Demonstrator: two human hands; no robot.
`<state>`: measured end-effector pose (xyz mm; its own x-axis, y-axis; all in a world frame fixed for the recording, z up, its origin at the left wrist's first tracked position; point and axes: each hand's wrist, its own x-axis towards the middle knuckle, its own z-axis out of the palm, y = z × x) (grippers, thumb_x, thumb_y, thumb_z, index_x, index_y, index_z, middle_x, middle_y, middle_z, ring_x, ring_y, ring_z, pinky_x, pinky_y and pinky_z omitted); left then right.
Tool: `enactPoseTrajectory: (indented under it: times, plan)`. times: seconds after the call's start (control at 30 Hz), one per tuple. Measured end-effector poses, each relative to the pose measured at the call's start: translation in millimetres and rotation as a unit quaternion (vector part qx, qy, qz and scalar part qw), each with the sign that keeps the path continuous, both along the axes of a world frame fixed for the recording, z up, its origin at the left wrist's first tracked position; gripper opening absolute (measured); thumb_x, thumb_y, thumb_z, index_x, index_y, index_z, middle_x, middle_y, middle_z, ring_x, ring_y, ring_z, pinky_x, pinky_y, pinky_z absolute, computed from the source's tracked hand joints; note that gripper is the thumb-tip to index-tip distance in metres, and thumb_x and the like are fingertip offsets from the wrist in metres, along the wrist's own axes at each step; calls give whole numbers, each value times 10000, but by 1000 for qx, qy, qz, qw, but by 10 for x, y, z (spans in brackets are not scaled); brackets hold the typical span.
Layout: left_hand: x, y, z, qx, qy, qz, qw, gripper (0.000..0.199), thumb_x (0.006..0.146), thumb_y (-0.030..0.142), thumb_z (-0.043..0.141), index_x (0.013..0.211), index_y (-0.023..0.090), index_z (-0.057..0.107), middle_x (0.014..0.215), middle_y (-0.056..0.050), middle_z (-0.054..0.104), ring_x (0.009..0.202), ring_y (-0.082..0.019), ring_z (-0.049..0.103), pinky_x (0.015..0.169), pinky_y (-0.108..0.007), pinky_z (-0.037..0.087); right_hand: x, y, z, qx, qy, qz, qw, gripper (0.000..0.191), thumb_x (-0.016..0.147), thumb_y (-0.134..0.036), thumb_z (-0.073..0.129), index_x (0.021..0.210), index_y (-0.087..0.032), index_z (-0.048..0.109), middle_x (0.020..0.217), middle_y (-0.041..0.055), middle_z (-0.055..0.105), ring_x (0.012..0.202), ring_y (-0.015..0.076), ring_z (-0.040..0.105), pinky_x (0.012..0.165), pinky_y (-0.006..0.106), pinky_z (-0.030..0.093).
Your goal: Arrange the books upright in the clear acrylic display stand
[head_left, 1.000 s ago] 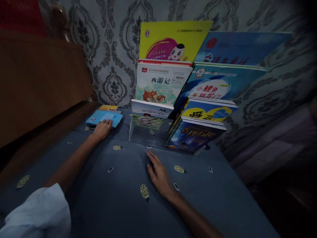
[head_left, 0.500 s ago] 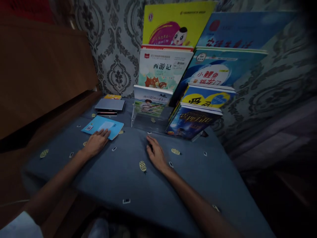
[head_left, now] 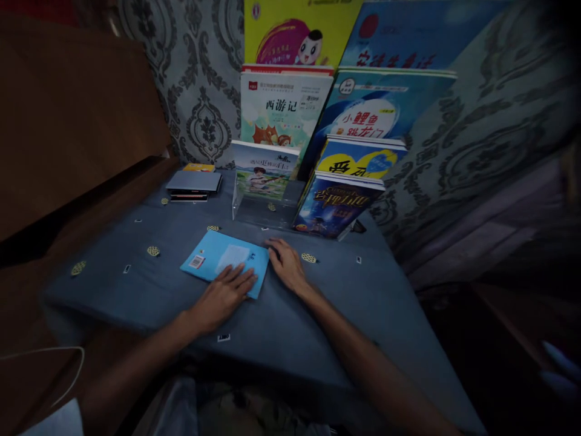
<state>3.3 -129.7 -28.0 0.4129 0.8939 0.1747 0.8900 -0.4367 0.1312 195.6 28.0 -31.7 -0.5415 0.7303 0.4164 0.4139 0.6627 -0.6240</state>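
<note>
A light-blue book point(head_left: 211, 254) with a barcode and a pale label lies flat on the patterned grey-blue tablecloth point(head_left: 290, 339). My left hand point(head_left: 224, 297) rests flat on its near right part, fingers spread and pointing up and to the right. Beside the book's right corner is my right hand point(head_left: 288, 264), its fingers loosely extended, thumb apart from the others, with nothing in it. The fingertips are at or very near the book's edge; I cannot tell if they touch it.
A clear stand point(head_left: 236, 203) holds upright books in tiers, among them a dark blue book point(head_left: 333, 206), a white book point(head_left: 281, 109) and a yellow-green book point(head_left: 336, 30). A small stack with a grey book point(head_left: 193, 181) on top lies at the back left. Patterned wallpaper is behind.
The light-blue book has slid right and nearer to me under my left hand, ending beside my right hand. The camera view has shifted slightly; my right hand has barely moved.
</note>
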Motion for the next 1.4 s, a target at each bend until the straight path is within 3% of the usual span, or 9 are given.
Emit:
enactPoseTrajectory:
  times: [0.1, 0.2, 0.37, 0.5, 0.63, 0.77, 0.93, 1.13, 1.4]
  plan:
    - [158, 172, 214, -63, -42, -120, 990, 436, 1054, 271, 434, 1487, 296, 479, 1530, -34, 518, 1503, -212, 353, 1279, -501, 159, 217, -4, 55, -4, -18, -9, 1000, 362, 955, -237, 462, 1217, -177, 704, 1208, 139, 716, 1155, 276, 649, 1022, 480, 499]
    - [199, 317, 515, -127, -51, -206, 969, 425, 1041, 209, 450, 1423, 365, 551, 1514, 26, 533, 1547, -190, 231, 1288, -514, 79, 433, -94, 137, -13, -26, -21, 999, 358, 956, -232, 453, 1189, -187, 721, 1121, 117, 738, 1058, 267, 678, 969, 448, 522]
    - [11, 427, 824, -165, -46, -207, 963, 621, 902, -6, 452, 1341, 396, 628, 1594, 66, 399, 1565, -227, 127, 1275, -564, 110, 666, -342, 247, -10, -41, -44, 998, 344, 950, -218, 459, 1148, -200, 739, 1055, 111, 713, 995, 262, 667, 910, 418, 538]
    - [-200, 386, 672, -157, -74, -160, 972, 643, 914, 3, 419, 1397, 397, 579, 1627, 58, 338, 1562, -228, 160, 1264, -536, 217, 694, -444, 271, -22, -42, -51, 998, 335, 963, -223, 468, 1154, -216, 743, 1025, 102, 679, 963, 253, 650, 888, 404, 546]
    - [-245, 418, 407, -141, -90, -122, 978, 490, 1026, 179, 410, 1475, 354, 502, 1627, 26, 358, 1555, -207, 208, 1259, -464, 272, 651, -426, 246, -14, -45, -57, 997, 327, 951, -207, 484, 1142, -213, 749, 1012, 105, 660, 963, 261, 634, 890, 419, 540]
    - [-205, 691, 250, -95, -79, -1, 992, 502, 1064, 392, 338, 1529, 229, 436, 1631, -50, 358, 1542, -227, 257, 1252, -423, 286, 618, -417, 228, -10, -50, -55, 997, 318, 937, -200, 496, 1118, -205, 756, 985, 107, 658, 947, 264, 629, 875, 421, 539]
    - [-171, 1085, 188, -61, -52, 90, 993, 580, 1040, 411, 323, 1539, 123, 393, 1622, -136, 360, 1529, -276, 287, 1236, -477, 293, 596, -456, 254, -14, -39, -33, 999, 322, 951, -199, 486, 1136, -229, 749, 974, 89, 658, 915, 238, 621, 858, 387, 544]
    - [-52, 1228, 182, -44, -14, 109, 993, 581, 1033, 426, 348, 1497, 88, 438, 1601, -186, 383, 1518, -315, 307, 1227, -547, 262, 557, -415, 244, -1, -36, -35, 999, 339, 948, -166, 477, 1169, -202, 731, 1044, 117, 636, 987, 253, 608, 896, 421, 538]
    - [329, 1504, 160, -27, -7, 22, 999, 544, 1046, 373, 319, 1499, 94, 433, 1593, -166, 406, 1507, -269, 340, 1236, -472, 269, 546, -370, 129, 24, -11, -41, 999, 349, 929, -139, 515, 1187, -241, 727, 1080, 108, 631, 1043, 259, 598, 944, 441, 525]
